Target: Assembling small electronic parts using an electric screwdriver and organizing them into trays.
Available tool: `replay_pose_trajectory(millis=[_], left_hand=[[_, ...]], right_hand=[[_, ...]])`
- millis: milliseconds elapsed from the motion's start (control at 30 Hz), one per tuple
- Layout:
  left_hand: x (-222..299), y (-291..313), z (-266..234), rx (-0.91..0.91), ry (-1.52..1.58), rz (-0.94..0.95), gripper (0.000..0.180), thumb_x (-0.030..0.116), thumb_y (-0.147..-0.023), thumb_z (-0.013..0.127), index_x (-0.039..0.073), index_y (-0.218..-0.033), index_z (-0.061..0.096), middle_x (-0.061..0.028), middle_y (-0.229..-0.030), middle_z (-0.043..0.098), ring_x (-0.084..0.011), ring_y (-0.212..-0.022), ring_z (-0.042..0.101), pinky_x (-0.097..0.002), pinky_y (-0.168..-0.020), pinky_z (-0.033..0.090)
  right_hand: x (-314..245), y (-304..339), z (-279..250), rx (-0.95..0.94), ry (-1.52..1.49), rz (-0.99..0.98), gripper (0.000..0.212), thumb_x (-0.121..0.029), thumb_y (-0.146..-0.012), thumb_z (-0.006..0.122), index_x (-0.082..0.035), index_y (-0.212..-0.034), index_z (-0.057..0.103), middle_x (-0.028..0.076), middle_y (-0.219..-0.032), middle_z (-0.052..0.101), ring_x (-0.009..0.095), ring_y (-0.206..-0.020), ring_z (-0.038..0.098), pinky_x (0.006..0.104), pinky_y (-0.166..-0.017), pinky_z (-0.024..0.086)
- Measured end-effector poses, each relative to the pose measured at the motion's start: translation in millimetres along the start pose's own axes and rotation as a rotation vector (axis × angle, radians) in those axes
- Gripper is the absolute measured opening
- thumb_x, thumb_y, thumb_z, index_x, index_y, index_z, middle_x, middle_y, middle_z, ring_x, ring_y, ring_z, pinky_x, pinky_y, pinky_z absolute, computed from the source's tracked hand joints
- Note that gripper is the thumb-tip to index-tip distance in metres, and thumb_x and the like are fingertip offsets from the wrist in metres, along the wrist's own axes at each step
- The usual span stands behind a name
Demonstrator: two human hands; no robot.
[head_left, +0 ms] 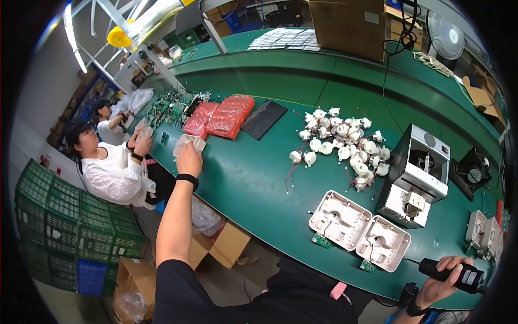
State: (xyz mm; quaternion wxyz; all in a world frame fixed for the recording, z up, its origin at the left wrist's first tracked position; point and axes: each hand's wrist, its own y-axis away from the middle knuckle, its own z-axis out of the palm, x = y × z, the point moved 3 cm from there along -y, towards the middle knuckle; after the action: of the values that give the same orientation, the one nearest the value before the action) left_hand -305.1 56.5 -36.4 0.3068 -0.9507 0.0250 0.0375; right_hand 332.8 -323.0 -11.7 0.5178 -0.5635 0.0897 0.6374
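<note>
From the middle of the view, stacked green plastic crates (78, 210) stand at eight o'clock. At nine, a co-worker in a white top (110, 175) handles a pale piece. Also near nine, the left hand (189, 161), palm down and fingers curled partway, grips a shallow, pale plastic case (199, 142) above the bench's near edge. Flat red plastic-wrapped packs (232, 115) lie at eleven, beside a flat black rectangular panel (264, 119) at twelve. At four, two white plastic housing halves (349, 232) lie face up between the hands. Round white motors with thin wires (356, 159) are heaped at half past two. A tall brown cardboard box (342, 32) at one bears a white label (371, 18), its print too small to read. A silver-and-black box-shaped machine (430, 181) stands at three. At four, the right hand (440, 284) is wrapped firmly around a black cylindrical electric screwdriver (468, 277), bit toward ten; its pale label is unreadable.
</note>
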Motion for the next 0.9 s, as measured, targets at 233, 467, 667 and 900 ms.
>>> replay_pose_trajectory(millis=[233, 467, 667, 900], left_hand=[[20.5, 30.7, -18.6, -0.210, 0.068, 0.039, 0.025, 0.012, -0.084, 0.065, 0.002, -0.107, 0.068, -0.0207, -0.092, 0.069, -0.0400, -0.086, 0.066, -0.0494, -0.079, 0.052], [148.1, 109.1, -95.1, -0.248, 0.466, 0.182, 0.027, 0.010, -0.083, 0.069, 0.003, -0.109, 0.068, -0.0180, -0.089, 0.069, -0.0372, -0.084, 0.066, -0.0455, -0.076, 0.052], [235.3, 134.4, -136.7, -0.285, 0.628, 0.279, 0.026, 0.005, -0.083, 0.070, 0.001, -0.108, 0.069, -0.0167, -0.088, 0.070, -0.0333, -0.081, 0.068, -0.0414, -0.074, 0.053], [269.7, 136.2, -138.3, -0.250, 0.715, 0.299, 0.025, 0.005, -0.085, 0.068, 0.000, -0.110, 0.067, -0.0146, -0.087, 0.069, -0.0327, -0.081, 0.066, -0.0420, -0.073, 0.051]], right_hand=[[-3.8, 3.0, 16.3, -0.010, 0.064, -0.019, 0.031, -0.019, -0.097, 0.059, -0.002, -0.119, 0.046, 0.004, -0.079, 0.045, 0.013, -0.061, 0.044, 0.0273, -0.058, 0.040], [1.3, -9.2, 18.1, -0.043, 0.029, 0.048, 0.032, -0.016, -0.095, 0.059, -0.003, -0.121, 0.044, 0.005, -0.078, 0.046, 0.013, -0.060, 0.045, 0.0281, -0.056, 0.041], [-1.3, -6.3, 26.6, -0.062, 0.048, 0.030, 0.034, -0.014, -0.093, 0.059, -0.004, -0.122, 0.044, 0.006, -0.077, 0.048, 0.014, -0.059, 0.046, 0.0286, -0.057, 0.043], [-7.6, 3.6, 23.0, -0.086, 0.018, -0.042, 0.032, -0.015, -0.093, 0.060, -0.005, -0.119, 0.044, 0.006, -0.077, 0.049, 0.016, -0.057, 0.047, 0.0304, -0.056, 0.044]])
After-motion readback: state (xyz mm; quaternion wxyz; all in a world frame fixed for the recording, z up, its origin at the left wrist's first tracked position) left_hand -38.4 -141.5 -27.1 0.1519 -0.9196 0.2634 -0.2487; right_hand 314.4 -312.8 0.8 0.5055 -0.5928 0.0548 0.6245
